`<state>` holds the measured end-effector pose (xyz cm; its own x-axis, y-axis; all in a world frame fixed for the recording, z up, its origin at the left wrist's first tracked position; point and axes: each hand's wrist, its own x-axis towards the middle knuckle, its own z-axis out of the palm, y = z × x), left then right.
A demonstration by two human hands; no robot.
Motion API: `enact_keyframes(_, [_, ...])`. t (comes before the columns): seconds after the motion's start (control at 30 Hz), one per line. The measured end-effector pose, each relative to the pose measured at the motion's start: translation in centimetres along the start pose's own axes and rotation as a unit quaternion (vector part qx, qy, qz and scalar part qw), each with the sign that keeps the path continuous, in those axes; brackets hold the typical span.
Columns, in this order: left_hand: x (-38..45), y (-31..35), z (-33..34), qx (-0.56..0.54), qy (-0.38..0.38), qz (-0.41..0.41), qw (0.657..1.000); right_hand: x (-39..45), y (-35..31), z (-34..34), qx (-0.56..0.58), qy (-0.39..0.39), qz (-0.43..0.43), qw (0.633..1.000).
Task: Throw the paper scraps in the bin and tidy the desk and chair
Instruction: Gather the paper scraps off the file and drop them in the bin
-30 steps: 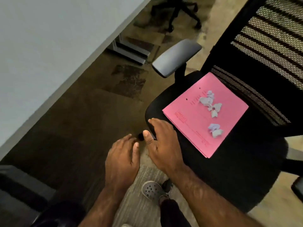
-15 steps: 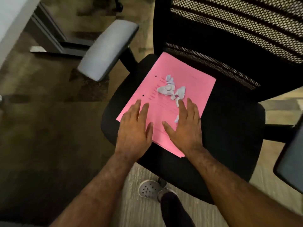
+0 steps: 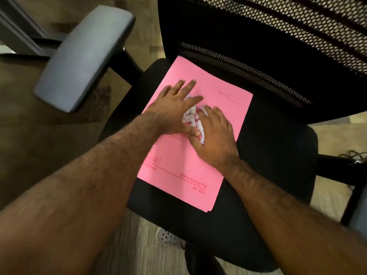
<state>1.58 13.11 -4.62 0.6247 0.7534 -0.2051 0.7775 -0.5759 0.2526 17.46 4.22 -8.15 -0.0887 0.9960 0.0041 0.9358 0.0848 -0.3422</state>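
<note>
A pink folder [image 3: 184, 175] lies flat on the black seat of an office chair [image 3: 278, 155]. Crumpled pale paper scraps [image 3: 191, 117] sit bunched together on the folder's upper half. My left hand [image 3: 174, 108] lies flat on the folder with fingers spread, pressing against the scraps from the left. My right hand [image 3: 214, 135] cups them from the right, fingers bent over the pile. The scraps show only in the gap between the two hands; the rest of them is hidden under my palms. Neither hand has lifted them off the folder.
The chair's black mesh backrest [image 3: 278, 36] rises behind the folder. A grey armrest [image 3: 83, 54] sticks out to the left, another armrest post [image 3: 337, 165] to the right. A grey clog [image 3: 168, 238] shows on the floor below the seat. Brown carpet lies left.
Both hands slid up the folder from its lower part and closed in on the scraps, gathering the scattered pieces into one pile between them. The view came closer to the seat.
</note>
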Motion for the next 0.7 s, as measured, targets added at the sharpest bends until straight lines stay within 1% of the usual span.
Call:
enact_keyframes(0.07, [-0.2,0.5,1.0,0.004,0.019,0.008,1.000,0.0,0.1,0.0,0.011,0.028,-0.010,0.999])
enact_keyframes(0.17, [-1.3,1.2,2.3,0.033,0.096,0.001,0.995,-0.1,0.0,-0.2,-0.013,0.054,-0.018,0.998])
enact_keyframes(0.27, [-2.4,1.8,3.1,0.068,0.176,0.008,0.982,0.0,-0.3,-0.3,-0.040,0.074,-0.021,0.996])
enact_keyframes(0.33, [-3.0,2.2,3.2,0.075,0.200,0.000,0.977,0.2,-0.4,-0.4,-0.059,0.081,-0.020,0.995])
enact_keyframes(0.43, [-3.8,2.5,3.3,0.063,0.154,-0.069,0.984,0.9,-0.5,-0.6,-0.082,0.083,-0.014,0.993])
enact_keyframes(0.5, [-4.2,2.5,3.4,0.052,0.122,-0.101,0.986,1.5,-0.5,-0.7,-0.076,0.089,-0.008,0.993])
enact_keyframes(0.63, [-4.5,2.5,3.3,0.037,0.112,-0.134,0.984,2.9,-0.5,-0.9,-0.032,0.086,0.007,0.996])
enact_keyframes(0.7, [-5.2,2.3,3.2,0.034,0.125,-0.146,0.981,3.4,-0.8,-1.3,0.001,0.094,0.015,0.995])
